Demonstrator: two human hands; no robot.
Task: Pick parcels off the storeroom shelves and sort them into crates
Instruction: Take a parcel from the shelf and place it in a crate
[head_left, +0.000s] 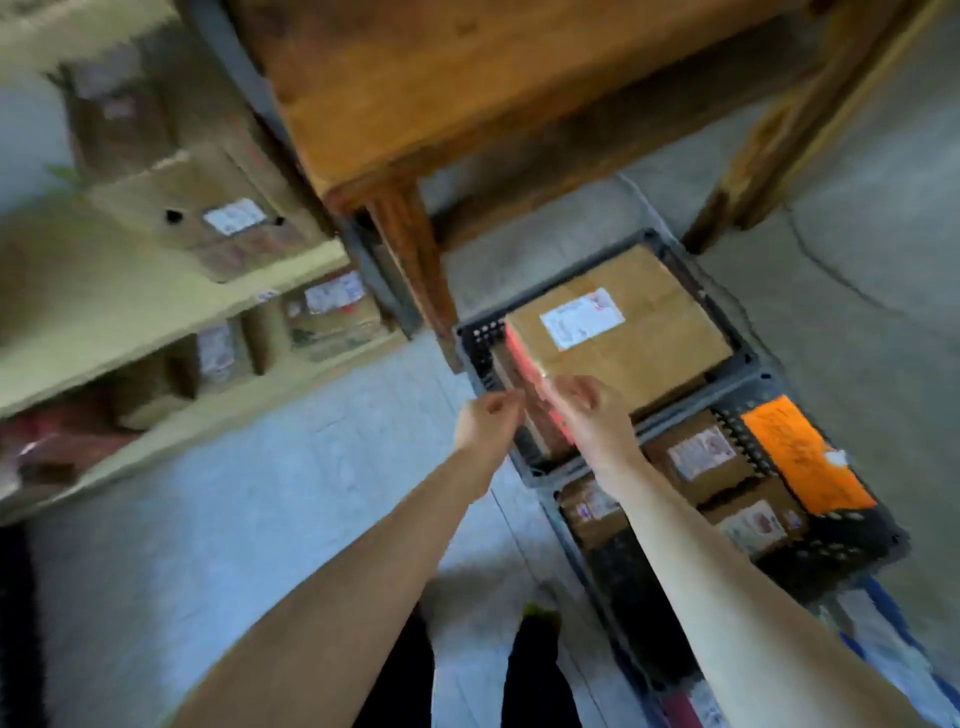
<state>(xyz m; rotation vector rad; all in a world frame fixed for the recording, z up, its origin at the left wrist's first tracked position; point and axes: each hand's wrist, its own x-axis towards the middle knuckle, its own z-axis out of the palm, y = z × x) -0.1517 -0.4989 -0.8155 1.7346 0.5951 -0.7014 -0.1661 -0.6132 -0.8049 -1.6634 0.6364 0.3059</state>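
A dark plastic crate (479, 332) sits on the floor and holds a large cardboard box (649, 338) with a white label. A narrow red-edged parcel (522, 358) stands on edge between that box and the crate's left wall. My right hand (587, 410) is closed over the parcel's near end. My left hand (488, 421) is just left of it with its fingers curled. Their tips reach the parcel's side, but blur hides whether they grip it.
A second dark crate (847, 551) closer to me holds several small labelled boxes and an orange parcel (805, 457). Pale shelves (156, 322) with labelled parcels run along the left. A wooden table (467, 78) stands behind the crates, one leg (410, 260) close to the far crate.
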